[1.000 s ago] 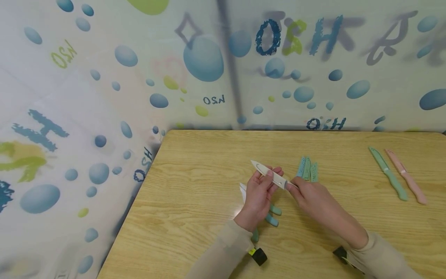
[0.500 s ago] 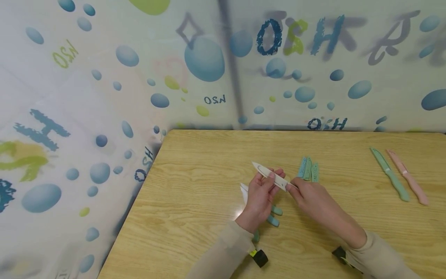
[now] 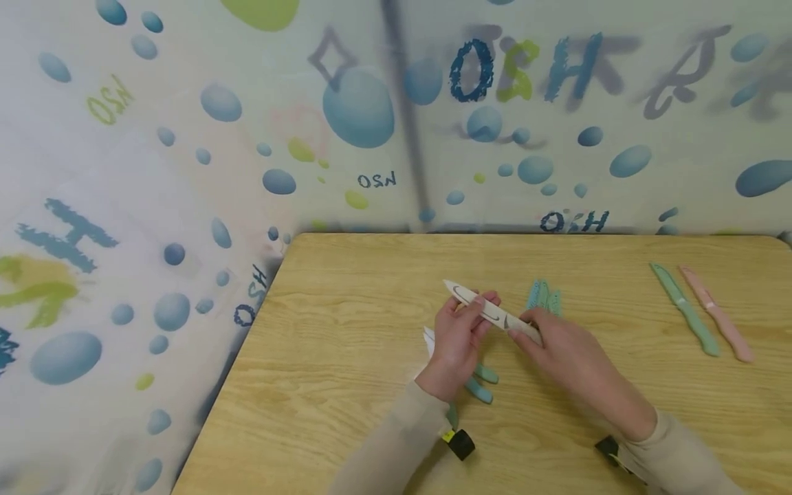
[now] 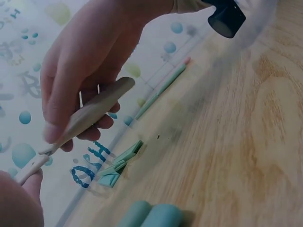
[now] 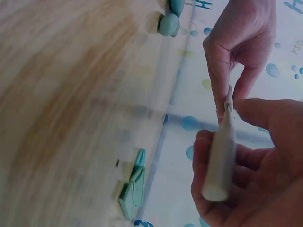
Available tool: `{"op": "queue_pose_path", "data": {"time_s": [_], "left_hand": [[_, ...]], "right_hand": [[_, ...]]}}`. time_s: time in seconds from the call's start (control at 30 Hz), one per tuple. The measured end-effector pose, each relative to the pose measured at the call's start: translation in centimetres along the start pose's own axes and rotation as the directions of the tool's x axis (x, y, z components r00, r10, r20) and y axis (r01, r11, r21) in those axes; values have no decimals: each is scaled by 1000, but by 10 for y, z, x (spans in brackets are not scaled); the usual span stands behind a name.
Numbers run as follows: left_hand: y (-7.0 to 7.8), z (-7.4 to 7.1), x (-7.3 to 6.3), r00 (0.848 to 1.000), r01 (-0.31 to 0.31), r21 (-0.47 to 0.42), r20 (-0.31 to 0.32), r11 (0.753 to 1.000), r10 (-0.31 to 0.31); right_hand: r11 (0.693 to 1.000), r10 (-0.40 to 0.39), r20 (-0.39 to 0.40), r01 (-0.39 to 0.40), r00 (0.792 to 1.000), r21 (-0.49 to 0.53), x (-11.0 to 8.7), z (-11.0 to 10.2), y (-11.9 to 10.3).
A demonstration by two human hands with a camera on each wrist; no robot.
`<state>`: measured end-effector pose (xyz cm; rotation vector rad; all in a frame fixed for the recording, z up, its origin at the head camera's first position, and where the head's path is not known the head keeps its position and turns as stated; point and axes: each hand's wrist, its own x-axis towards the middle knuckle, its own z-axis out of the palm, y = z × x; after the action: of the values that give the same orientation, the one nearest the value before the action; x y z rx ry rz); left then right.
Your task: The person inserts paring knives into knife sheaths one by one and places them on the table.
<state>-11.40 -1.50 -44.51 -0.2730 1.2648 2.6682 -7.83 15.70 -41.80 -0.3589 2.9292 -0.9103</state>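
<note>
From here, the knife [image 3: 525, 329] seems light, stiff; left hand [image 3: 454, 344] pinches its cover [image 3: 493, 313], right hand [image 3: 566, 347] grips its handle [image 4: 92, 112], the best hold.

It's a pale wood-grain table [image 3: 297, 385] with rounded corners. Just beyond the right hand [image 3: 562, 347], slim light-blue and green sheaths [image 3: 543, 295] lie bunched together. Well to that hand's right rest a mint-green sheathed knife [image 3: 684, 309] and a pink sheathed knife [image 3: 716, 314], nearly parallel. Beneath the left hand [image 3: 456, 337] I can make out white-bladed knives with green and blue handles [image 3: 479, 391], partly hidden.
</note>
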Motion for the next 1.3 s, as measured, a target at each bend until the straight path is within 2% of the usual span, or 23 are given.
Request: {"op": "queue_pose_path", "data": {"time_s": [0.17, 0.33, 0.47, 0.67, 1.0, 1.1, 1.3], "left_hand": [[0, 2, -1, 1000, 15, 21, 14, 1000, -15], [2, 4, -2, 995, 30, 69, 98, 997, -36], [5, 4, -2, 987, 50, 120, 143, 991, -67], [10, 5, 0, 976, 69, 163, 195, 984, -101], [27, -10, 3, 975, 62, 199, 198, 978, -103], [34, -17, 4, 977, 59, 205, 191, 977, -99], [47, -33, 8, 984, 22, 263, 166, 965, -68]], "right_hand": [[995, -49, -52, 44, 997, -88, -2, -2, 2], [989, -76, -85, 64, 993, -134, -8, -4, 6], [989, -70, -82, 58, 994, -139, -12, -12, 16], [992, 3, -32, -7, 999, -123, -16, -31, 39], [979, 120, 16, -116, 993, -168, -25, -63, 101], [976, 141, 29, -134, 990, -174, -26, -69, 119], [954, 140, -6, -136, 990, -268, -30, -75, 146]]}}
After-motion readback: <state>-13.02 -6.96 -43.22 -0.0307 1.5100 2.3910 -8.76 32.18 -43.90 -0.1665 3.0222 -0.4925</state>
